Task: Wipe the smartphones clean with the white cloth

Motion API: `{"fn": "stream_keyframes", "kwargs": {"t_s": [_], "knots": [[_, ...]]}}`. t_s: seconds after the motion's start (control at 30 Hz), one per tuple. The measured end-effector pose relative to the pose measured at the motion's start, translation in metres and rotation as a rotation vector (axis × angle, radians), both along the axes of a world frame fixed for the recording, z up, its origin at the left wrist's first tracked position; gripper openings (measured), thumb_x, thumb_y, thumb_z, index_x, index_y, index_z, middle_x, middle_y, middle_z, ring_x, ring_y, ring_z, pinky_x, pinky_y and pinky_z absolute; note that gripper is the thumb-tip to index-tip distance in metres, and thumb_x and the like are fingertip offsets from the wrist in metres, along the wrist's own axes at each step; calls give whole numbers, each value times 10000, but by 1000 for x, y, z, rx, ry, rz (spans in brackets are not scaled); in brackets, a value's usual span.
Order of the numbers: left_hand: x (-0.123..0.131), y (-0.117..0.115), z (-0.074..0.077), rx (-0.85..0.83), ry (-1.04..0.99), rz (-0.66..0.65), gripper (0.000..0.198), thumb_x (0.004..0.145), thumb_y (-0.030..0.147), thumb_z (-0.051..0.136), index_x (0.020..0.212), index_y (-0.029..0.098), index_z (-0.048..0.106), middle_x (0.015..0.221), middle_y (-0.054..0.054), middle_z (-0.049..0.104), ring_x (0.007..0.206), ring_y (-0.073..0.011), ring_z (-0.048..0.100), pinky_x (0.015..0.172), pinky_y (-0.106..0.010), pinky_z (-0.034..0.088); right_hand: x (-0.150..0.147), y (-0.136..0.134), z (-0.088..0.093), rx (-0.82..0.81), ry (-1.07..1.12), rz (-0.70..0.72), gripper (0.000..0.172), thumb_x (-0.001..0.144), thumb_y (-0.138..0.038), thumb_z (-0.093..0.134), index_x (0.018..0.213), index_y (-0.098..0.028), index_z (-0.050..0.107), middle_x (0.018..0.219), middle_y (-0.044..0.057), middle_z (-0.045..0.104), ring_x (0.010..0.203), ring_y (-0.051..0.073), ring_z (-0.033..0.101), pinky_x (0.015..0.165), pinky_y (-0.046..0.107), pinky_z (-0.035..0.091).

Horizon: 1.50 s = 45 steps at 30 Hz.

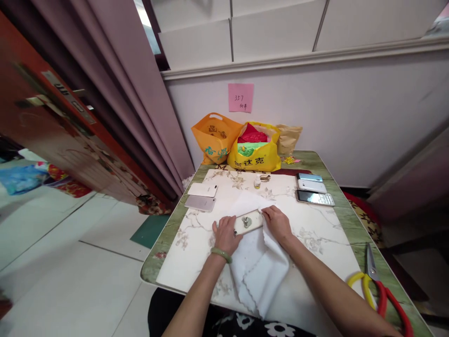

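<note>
A pale gold phone [248, 222] with a ring holder on its back lies on a white cloth [258, 267] in the middle of the table. My left hand [226, 233] grips the phone's left end, fingers curled around it. My right hand [278, 222] rests at the phone's right end, fingers bent over the cloth and the phone's edge. A green bangle [221, 254] sits on my left wrist.
Two phones [201, 196] lie at the left of the white floral mat [315, 234], three more phones [312, 189] at the right. An orange bag [214, 138] and a yellow bag [257, 150] stand at the back. Scissors [377, 285] lie at the right front edge. A small bottle [257, 182] stands mid-table.
</note>
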State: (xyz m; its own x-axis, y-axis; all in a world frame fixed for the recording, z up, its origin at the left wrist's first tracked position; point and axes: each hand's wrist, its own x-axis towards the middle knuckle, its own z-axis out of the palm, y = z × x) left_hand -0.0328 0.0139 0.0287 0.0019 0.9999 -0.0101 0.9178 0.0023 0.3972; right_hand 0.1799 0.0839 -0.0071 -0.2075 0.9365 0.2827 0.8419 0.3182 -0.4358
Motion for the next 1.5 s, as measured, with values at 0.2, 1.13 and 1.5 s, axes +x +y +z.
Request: {"fn": "stream_keyframes", "kwargs": {"t_s": [0.2,1.13,1.5], "knots": [[18,-7,10,151,49,-64,679,730,281,634,1364,206,403,1245,-137,548,1198,-313,463,1108,-490,164,8,-1,3,4,71,-25,276,951,-249,442,1137,-227,645,954,33,661,843,163,628,761,266,454],[30,-7,-27,315,-10,74,589,757,374,669,1274,142,508,1127,-117,619,1098,-286,534,1051,-497,256,3,-32,-2,120,-102,291,238,947,-201,522,1113,-256,684,913,39,654,824,163,568,780,266,402],[25,-5,-32,324,-32,47,513,781,398,654,1233,181,545,1142,-97,606,1115,-267,520,1040,-470,255,-17,-39,4,94,-161,118,165,936,-226,534,955,-225,697,836,34,633,772,169,544,739,275,345]]}}
